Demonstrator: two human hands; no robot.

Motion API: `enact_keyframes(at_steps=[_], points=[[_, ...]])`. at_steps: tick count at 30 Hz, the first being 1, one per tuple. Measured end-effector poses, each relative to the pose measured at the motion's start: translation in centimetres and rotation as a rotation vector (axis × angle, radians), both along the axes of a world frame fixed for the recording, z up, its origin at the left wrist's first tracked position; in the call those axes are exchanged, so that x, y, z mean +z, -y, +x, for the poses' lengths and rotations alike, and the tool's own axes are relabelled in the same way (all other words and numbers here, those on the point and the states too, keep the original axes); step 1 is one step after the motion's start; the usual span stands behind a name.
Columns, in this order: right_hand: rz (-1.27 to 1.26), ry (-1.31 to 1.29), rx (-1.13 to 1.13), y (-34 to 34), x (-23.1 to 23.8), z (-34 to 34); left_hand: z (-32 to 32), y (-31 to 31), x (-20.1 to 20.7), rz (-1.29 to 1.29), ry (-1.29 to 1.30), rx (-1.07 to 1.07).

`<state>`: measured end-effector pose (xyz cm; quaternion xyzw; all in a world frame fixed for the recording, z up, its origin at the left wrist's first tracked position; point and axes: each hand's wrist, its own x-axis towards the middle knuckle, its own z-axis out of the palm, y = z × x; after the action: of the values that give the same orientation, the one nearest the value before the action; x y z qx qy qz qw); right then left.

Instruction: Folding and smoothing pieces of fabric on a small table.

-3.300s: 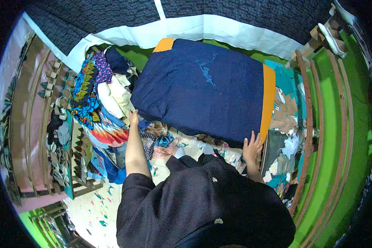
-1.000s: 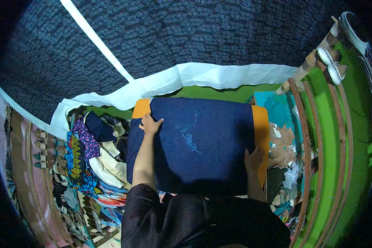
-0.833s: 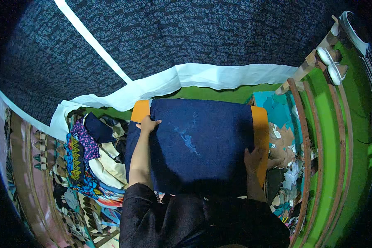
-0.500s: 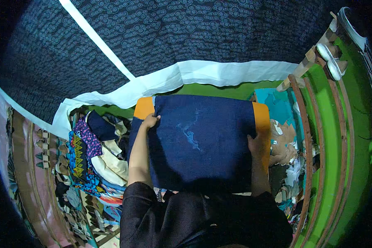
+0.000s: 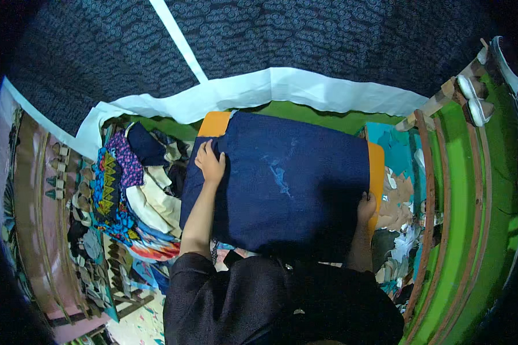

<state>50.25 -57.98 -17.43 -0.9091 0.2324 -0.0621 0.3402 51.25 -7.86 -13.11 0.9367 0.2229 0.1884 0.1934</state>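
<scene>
Dark blue cloth [image 5: 293, 167] lies spread over an orange-topped board or table [image 5: 376, 164], with pale blue smudges near its middle. The orange surface shows at the far left corner and along the right side. My left hand [image 5: 211, 164] rests on the cloth near that left corner, fingers spread, palm down. At the cloth's right edge, my right hand [image 5: 366, 206] is closed with the edge between thumb and fingers; part of its fingers is in shadow. Cloth also covers the left side of the board, and its near edge is beside my body.
Patterned and cream fabrics [image 5: 152, 201] are heaped at the left. Brown and white scraps [image 5: 397, 201] lie at the right, beside a wooden rack [image 5: 429, 201] against a green wall. White shoes [image 5: 472, 100] sit on the rack's upper end. A dark patterned curtain [image 5: 328, 40] hangs ahead.
My left hand has gone from gripping the cloth near the corner to lying on it with fingers spread. My right hand now holds the right edge, and less orange shows there. The view has shifted.
</scene>
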Motion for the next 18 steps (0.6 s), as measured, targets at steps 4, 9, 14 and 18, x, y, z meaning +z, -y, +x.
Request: enact_keyframes(at_steps=[4,9,14,18], points=[[-0.066,-0.113,-0.018,-0.7,1.3,-1.0,-7.8,3.3,-0.6,-0.083,-0.075,-0.061],[-0.419,-0.053,-0.042,-4.7,2.9,-3.5,-16.9,5.4,-2.5,-0.151,-0.095,-0.006],[-0.544,0.055,0.307,-9.5,2.9,-10.4,-23.8,5.9,-6.9,-0.08,0.318,0.285],[-0.444,-0.016,-0.061,-7.7,1.2,-15.4,-27.8,2.9,-11.5,-0.27,0.248,0.732]])
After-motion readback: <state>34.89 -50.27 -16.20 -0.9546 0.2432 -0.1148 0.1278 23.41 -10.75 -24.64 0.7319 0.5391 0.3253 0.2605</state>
